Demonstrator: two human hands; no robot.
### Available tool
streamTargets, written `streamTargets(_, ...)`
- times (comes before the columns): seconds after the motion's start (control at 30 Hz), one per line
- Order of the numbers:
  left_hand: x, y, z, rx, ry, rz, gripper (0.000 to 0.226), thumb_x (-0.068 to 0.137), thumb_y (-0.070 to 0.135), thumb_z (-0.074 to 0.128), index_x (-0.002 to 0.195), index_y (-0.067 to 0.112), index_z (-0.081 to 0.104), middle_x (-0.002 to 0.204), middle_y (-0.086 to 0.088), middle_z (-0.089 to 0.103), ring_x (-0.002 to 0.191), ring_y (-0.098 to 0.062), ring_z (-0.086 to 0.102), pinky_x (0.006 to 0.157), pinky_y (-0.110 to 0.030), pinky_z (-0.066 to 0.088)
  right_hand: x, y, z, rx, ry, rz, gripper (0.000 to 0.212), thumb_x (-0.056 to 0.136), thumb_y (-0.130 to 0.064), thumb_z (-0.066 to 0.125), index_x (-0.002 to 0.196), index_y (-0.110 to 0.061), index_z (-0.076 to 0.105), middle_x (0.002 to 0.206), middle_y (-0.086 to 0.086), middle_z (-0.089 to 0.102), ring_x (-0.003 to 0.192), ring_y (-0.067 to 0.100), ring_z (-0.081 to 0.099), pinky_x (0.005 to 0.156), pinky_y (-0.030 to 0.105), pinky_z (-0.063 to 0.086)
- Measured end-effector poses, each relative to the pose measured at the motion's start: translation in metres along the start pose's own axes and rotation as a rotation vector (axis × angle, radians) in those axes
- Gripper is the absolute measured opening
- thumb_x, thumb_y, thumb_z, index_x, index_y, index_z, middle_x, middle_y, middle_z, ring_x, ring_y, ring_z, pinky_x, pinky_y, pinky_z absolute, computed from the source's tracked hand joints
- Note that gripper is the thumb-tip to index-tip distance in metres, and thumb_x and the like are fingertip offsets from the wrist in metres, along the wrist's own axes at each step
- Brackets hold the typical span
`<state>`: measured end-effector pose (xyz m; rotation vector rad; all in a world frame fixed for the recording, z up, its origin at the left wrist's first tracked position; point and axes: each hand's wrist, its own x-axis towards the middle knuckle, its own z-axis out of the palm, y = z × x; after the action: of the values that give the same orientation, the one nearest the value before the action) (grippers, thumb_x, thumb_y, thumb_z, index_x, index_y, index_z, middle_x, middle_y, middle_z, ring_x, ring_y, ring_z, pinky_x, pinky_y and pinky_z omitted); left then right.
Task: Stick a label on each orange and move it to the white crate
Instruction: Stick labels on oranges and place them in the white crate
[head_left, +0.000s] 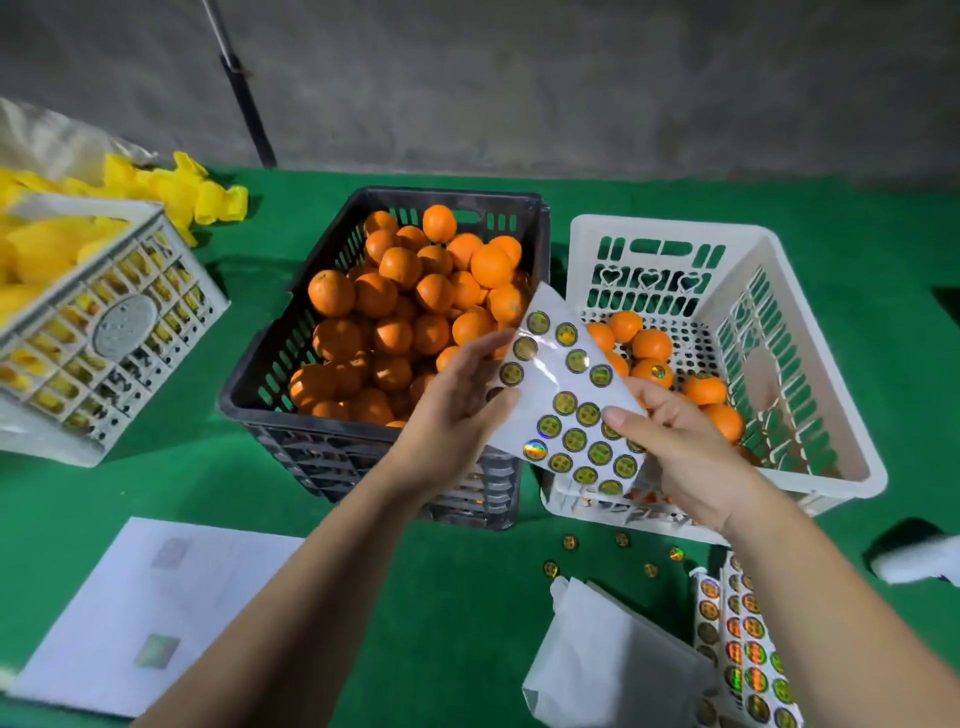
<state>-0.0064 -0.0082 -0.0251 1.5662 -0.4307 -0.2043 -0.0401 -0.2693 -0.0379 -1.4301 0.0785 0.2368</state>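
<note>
Head view: both hands hold sticker sheet (566, 400) btwn black crate (280, 364) & white crate (810, 332); left grip (457, 400) pinching its edge, right grip (670, 447) pinching near a sticker.

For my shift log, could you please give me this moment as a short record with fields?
left hand: holds the label sheet by its left edge
right hand: pinches the sheet's right side
black crate: piled with oranges
white crate: a few oranges, one showing a label
table: loose labels, spare sheets
</note>
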Motion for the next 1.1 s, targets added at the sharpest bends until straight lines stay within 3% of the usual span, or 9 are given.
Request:
streamTargets(0.13, 0.042, -0.008, -0.014, 0.348, 0.039, -0.082, 0.042, 0.110, 0.027, 0.055, 0.150, 0.017, 0.051, 0.136, 0.001, 0.068, 0.124, -0.012, 0.066, 0.107, -0.047, 0.054, 0.006, 0.011, 0.001, 0.163, 0.134, -0.045, 0.058, 0.086, -0.017, 0.073, 0.141, -0.016, 0.056, 0.131, 0.015, 0.072, 0.113, 0.040, 0.072, 0.086, 0.057, 0.062)
streamTargets(0.23, 0.095, -0.018, -0.017, 0.652, 0.100, -0.179, 0.039, 0.110, 0.016, 0.045, 0.149, 0.015, 0.052, 0.139, -0.005, 0.065, 0.131, -0.022, 0.060, 0.110, -0.041, 0.050, 0.007, 0.014, 0.001, 0.239, 0.187, -0.082, 0.063, 0.083, -0.012, 0.074, 0.141, -0.024, 0.054, 0.130, 0.010, 0.073, 0.110, 0.036, 0.074, 0.080, 0.054, 0.064)
streamTargets(0.43, 0.162, -0.049, -0.003, 1.217, -0.223, -0.341, 0.065, 0.105, 0.005, 0.050, 0.164, 0.011, 0.025, 0.172, -0.017, 0.020, 0.157, -0.044, 0.017, 0.126, -0.059, 0.022, 0.009, 0.022, -0.006, 0.260, 0.257, -0.088, 0.076, 0.083, -0.012, 0.076, 0.149, -0.032, 0.045, 0.134, 0.009, 0.071, 0.117, 0.038, 0.071, 0.092, 0.061, 0.059)
streamTargets(0.57, 0.183, -0.054, -0.001, 1.421, -0.237, -0.322, 0.099, 0.090, -0.017, 0.063, 0.168, 0.012, 0.010, 0.176, -0.014, -0.011, 0.159, -0.046, 0.015, 0.118, -0.054, 0.040, 0.009, 0.029, -0.001, 0.159, 0.282, -0.131, 0.066, 0.084, -0.019, 0.080, 0.139, -0.044, 0.053, 0.131, 0.005, 0.073, 0.116, 0.035, 0.072, 0.092, 0.055, 0.060)
streamTargets(0.67, 0.196, -0.060, -0.006, 1.416, -0.237, -0.346, 0.102, 0.089, -0.017, 0.063, 0.168, 0.017, 0.008, 0.176, -0.013, -0.006, 0.154, -0.045, 0.026, 0.113, -0.054, 0.045, 0.011, 0.034, -0.001, 0.149, 0.284, -0.136, 0.063, 0.086, -0.021, 0.081, 0.136, -0.049, 0.056, 0.132, 0.004, 0.072, 0.116, 0.034, 0.072, 0.089, 0.052, 0.062)
streamTargets(0.77, 0.202, -0.064, -0.007, 1.422, -0.134, -0.315, 0.092, 0.092, -0.008, 0.066, 0.165, 0.021, 0.017, 0.164, -0.017, 0.022, 0.104, -0.034, 0.062, 0.080, -0.042, 0.058, 0.011, 0.035, -0.005, 0.159, 0.289, -0.123, 0.066, 0.084, -0.026, 0.083, 0.138, -0.051, 0.055, 0.134, 0.005, 0.072, 0.113, 0.033, 0.074, 0.081, 0.046, 0.064)
streamTargets(0.93, 0.200, -0.077, -0.011, 1.473, -0.059, -0.231, 0.080, 0.088, -0.009, 0.069, 0.152, 0.022, 0.034, 0.148, -0.017, 0.037, 0.086, -0.031, 0.059, 0.063, -0.039, 0.049, 0.011, 0.037, -0.003, 0.121, 0.306, -0.121, 0.072, 0.083, -0.029, 0.082, 0.144, -0.047, 0.049, 0.131, 0.004, 0.073, 0.097, 0.022, 0.078, 0.067, 0.034, 0.063)
streamTargets(1.0, 0.193, -0.073, -0.015, 1.277, -0.010, -0.290, 0.069, 0.087, -0.008, 0.067, 0.143, 0.020, 0.036, 0.132, -0.014, 0.051, 0.092, -0.033, 0.063, 0.061, -0.039, 0.050, 0.009, 0.035, -0.001, 0.103, 0.307, -0.121, 0.070, 0.085, -0.026, 0.079, 0.144, -0.046, 0.048, 0.130, 0.002, 0.074, 0.097, 0.023, 0.078, 0.065, 0.032, 0.062)
streamTargets(1.1, 0.170, -0.049, -0.023, 0.698, 0.163, -0.502, 0.037, 0.095, 0.021, 0.071, 0.122, 0.017, 0.048, 0.110, -0.006, 0.058, 0.098, -0.027, 0.061, 0.076, -0.038, 0.051, 0.007, 0.029, -0.001, 0.179, 0.302, -0.113, 0.076, 0.082, -0.023, 0.079, 0.149, -0.039, 0.046, 0.132, 0.003, 0.073, 0.112, 0.034, 0.074, 0.087, 0.055, 0.061)
